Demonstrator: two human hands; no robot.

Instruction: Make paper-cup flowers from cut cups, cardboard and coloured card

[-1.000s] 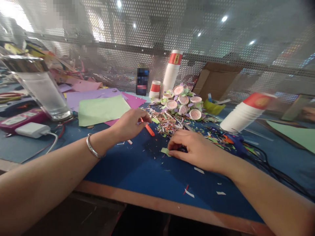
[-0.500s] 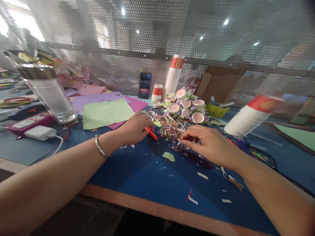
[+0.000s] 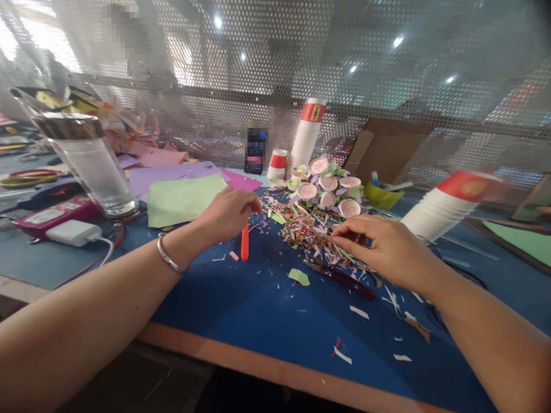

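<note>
My left hand (image 3: 227, 213) is closed in a pinch on the top of a thin orange stick (image 3: 245, 242), which hangs straight down over the blue table (image 3: 258, 310). A silver bangle (image 3: 167, 258) sits on that wrist. My right hand (image 3: 381, 246) hovers over a heap of coloured paper scraps (image 3: 306, 228), fingers drawn together at the heap's right edge; what they hold is too small to name. Dark red scissors (image 3: 344, 278) lie on the table just below that hand. A small green paper piece (image 3: 298, 277) lies between my hands.
A cluster of paper-cup flowers (image 3: 327, 186) stands behind the scraps, with cup stacks at the back (image 3: 306, 133) and right (image 3: 443, 203). Green (image 3: 183, 198) and purple paper sheets, a glass jar (image 3: 92, 166), a white charger (image 3: 73, 232), a cardboard box (image 3: 387, 146) and a mesh screen surround the area.
My left hand turned the orange stick from slanting on the table to hanging upright. My right hand lifted off the green paper piece and moved up right to the scrap heap.
</note>
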